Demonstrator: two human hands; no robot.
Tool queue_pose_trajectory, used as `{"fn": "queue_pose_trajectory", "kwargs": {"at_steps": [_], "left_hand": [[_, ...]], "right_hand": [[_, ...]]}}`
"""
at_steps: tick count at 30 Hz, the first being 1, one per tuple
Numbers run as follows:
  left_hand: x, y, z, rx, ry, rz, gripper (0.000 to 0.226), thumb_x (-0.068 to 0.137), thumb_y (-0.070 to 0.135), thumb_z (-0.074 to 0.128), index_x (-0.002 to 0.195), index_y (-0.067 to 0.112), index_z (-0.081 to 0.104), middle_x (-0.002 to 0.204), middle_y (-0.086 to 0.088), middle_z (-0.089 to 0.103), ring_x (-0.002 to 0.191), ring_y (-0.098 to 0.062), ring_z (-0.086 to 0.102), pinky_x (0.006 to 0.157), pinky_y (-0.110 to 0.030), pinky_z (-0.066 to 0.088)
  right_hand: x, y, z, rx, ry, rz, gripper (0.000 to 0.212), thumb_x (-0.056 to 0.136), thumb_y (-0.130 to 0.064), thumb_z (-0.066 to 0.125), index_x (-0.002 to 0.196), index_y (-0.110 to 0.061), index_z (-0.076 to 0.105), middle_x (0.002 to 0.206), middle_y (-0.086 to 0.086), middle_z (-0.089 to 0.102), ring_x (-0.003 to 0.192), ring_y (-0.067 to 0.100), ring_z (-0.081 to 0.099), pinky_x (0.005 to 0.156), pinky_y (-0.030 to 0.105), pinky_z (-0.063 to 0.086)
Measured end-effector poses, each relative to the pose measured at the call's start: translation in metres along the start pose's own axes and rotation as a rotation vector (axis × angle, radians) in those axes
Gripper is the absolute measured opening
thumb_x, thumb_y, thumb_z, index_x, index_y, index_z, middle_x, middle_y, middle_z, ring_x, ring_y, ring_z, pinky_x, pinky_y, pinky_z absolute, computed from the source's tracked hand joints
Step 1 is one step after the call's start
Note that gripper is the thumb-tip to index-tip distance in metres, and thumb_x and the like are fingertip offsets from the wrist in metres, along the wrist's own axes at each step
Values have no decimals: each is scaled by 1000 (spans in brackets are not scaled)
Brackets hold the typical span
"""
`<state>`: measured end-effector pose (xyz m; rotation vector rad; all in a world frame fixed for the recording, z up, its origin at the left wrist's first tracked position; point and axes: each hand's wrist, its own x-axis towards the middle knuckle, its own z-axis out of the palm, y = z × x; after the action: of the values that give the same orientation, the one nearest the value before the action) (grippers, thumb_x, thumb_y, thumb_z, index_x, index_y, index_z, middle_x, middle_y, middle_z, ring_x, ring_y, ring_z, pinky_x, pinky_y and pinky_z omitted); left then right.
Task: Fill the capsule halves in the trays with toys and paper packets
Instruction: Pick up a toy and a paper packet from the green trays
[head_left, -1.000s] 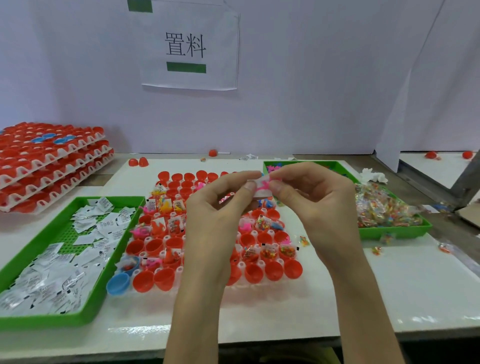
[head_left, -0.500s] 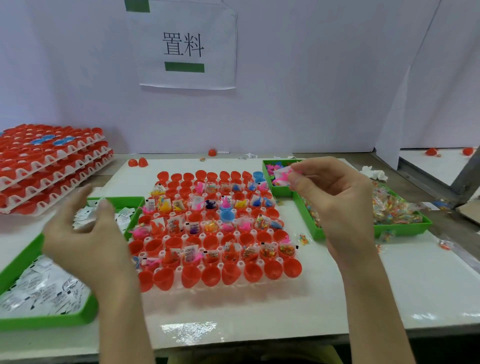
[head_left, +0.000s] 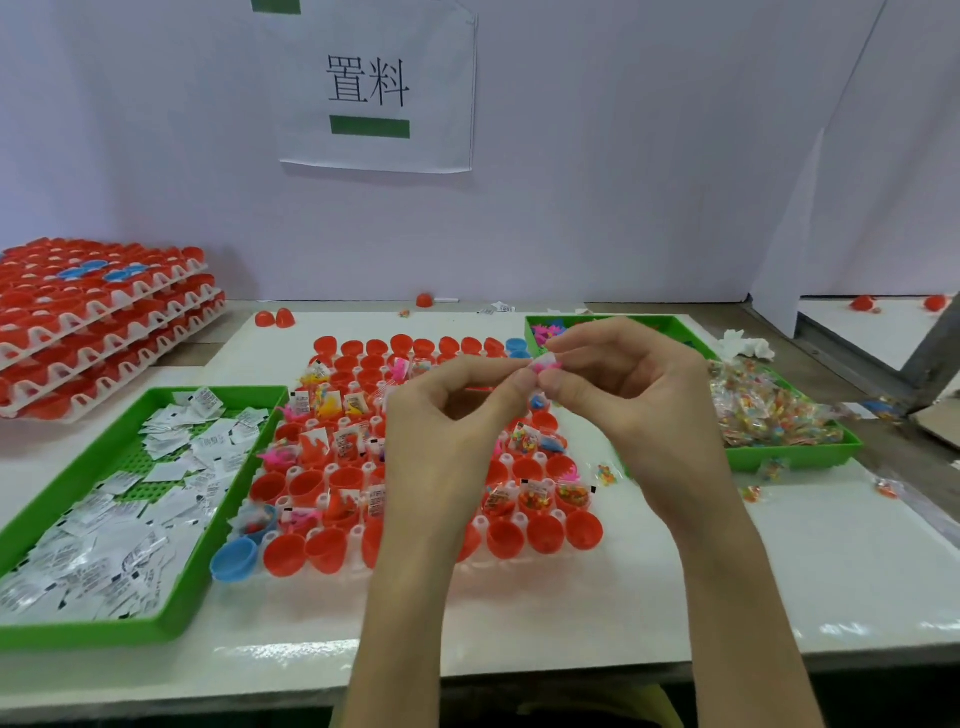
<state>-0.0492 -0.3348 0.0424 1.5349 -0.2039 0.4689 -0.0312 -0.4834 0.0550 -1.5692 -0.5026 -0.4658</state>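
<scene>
Left-hand grip (head_left: 447, 431) and right-hand grip (head_left: 644, 405) both pinch a small pink toy (head_left: 545, 365) above partly filled red plastic capsule halves (head_left: 545, 535); green plastic tray (head_left: 104, 631) holds white paper packets (head_left: 166, 470)

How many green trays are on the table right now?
2. Left green tray holds paper packets; right green tray, holding bagged toys, sits partly behind the right hand.

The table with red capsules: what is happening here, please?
A person is filling capsules. The left hand and the right hand both pinch a small pink toy above the tray of red capsule halves. Many halves already hold toys and packets; the visible front-row halves are empty. A green tray of paper packets lies on the left, a green tray of bagged toys on the right.
</scene>
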Motion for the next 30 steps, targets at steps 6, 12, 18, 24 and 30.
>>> {"fn": "queue_pose_trajectory", "kwargs": {"at_steps": [6, 12, 18, 24, 30], "left_hand": [[2, -1, -1, -88, 19, -76, 7, 82, 23, 78, 89, 23, 79, 81, 6, 77, 79, -7, 74, 69, -14, 55], [3, -5, -11, -189, 49, -169, 14, 85, 18, 74, 97, 13, 76, 85, -2, 79, 82, -17, 77, 69, -18, 58], [2, -7, -13, -181, 49, -177, 15, 86, 19, 72, 99, 14, 76, 85, -1, 79, 80, -16, 77, 68, -19, 58], [1, -7, -12, -186, 23, -183, 14, 89, 13, 71, 102, 11, 76, 84, -3, 79, 79, -16, 77, 67, -18, 58], [0, -3, -8, -213, -20, -187, 21, 73, 28, 72, 91, 20, 77, 82, -1, 79, 77, -15, 77, 66, -17, 57]], "right_hand": [[3, 8, -15, -50, -44, 39, 16, 86, -17, 76, 101, -21, 74, 94, -1, 76, 82, 19, 74, 75, 24, 58], [0, 65, -60, -637, 350, 249, 17, 87, -13, 73, 98, -26, 74, 98, -5, 74, 91, 16, 67, 88, 38, 55], [-8, 91, -64, -915, 228, 453, 9, 89, -34, 73, 97, -31, 76, 99, -14, 71, 100, 15, 63, 96, 38, 34], [-9, 92, -65, -661, 464, 339, 18, 82, -15, 78, 78, -31, 70, 79, -10, 67, 77, 15, 61, 66, 28, 50], [-4, 67, -64, -317, 524, 189, 17, 83, -16, 79, 79, -31, 73, 79, -6, 74, 72, 7, 67, 67, 20, 54]]}}
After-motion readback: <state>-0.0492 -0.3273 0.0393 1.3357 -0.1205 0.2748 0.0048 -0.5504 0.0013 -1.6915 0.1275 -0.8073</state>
